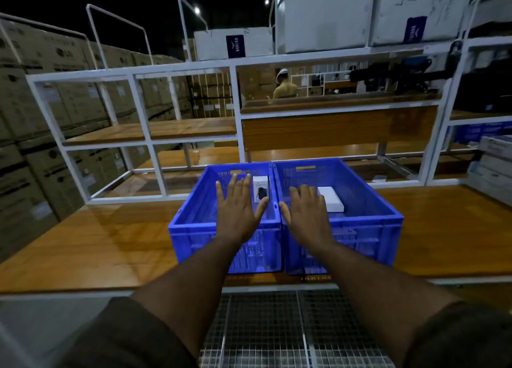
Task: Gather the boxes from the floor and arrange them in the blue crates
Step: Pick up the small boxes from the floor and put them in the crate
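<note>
Two blue crates stand side by side on the wooden bench, the left crate (191,218) and the right crate (371,201). A small white box with a dark picture (260,187) stands upright in the left crate against its right wall. A flat white box (331,198) lies in the right crate. My left hand (238,204) hovers flat over the left crate, fingers spread, holding nothing, its thumb just below the small box. My right hand (307,209) hovers flat over the right crate, empty, its fingers beside the flat box.
A white metal rack (238,101) with wooden shelves rises behind the crates. Stacked cardboard cartons (41,118) fill the left. White boxes (496,162) are piled at the right edge. A metal grid floor (277,326) lies below the bench. A person (284,86) stands far behind the rack.
</note>
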Demonstrator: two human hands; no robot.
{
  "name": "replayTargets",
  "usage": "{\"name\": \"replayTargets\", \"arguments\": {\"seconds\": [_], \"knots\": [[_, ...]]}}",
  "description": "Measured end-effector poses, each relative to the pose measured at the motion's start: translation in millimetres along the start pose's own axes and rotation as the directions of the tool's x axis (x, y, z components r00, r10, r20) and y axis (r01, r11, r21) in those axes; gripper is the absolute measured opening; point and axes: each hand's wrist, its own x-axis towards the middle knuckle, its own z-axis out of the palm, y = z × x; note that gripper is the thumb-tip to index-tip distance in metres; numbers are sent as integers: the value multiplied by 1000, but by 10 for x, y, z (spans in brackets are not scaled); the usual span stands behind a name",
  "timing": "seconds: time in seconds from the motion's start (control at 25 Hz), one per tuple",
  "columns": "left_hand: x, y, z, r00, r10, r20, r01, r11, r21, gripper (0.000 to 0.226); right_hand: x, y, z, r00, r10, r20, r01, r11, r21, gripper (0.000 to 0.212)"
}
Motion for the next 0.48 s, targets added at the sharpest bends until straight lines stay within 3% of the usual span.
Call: {"name": "replayTargets", "arguments": {"seconds": [0.16, 0.32, 0.48], "knots": [[-215, -51, 28, 995, -97, -39, 99, 994, 39, 58, -72, -83, 52, 998, -67, -12, 69, 984, 166, 22], [-571, -148, -6, 983, -184, -26, 181, 979, -98, 34, -273, -290, 185, 990, -131, 57, 116, 971, 209, 26], [-1023, -333, -50, 964, -257, 65, 258, 966, -4, 35, -598, -537, 259, 959, -212, 187, 162, 955, 250, 32]]}}
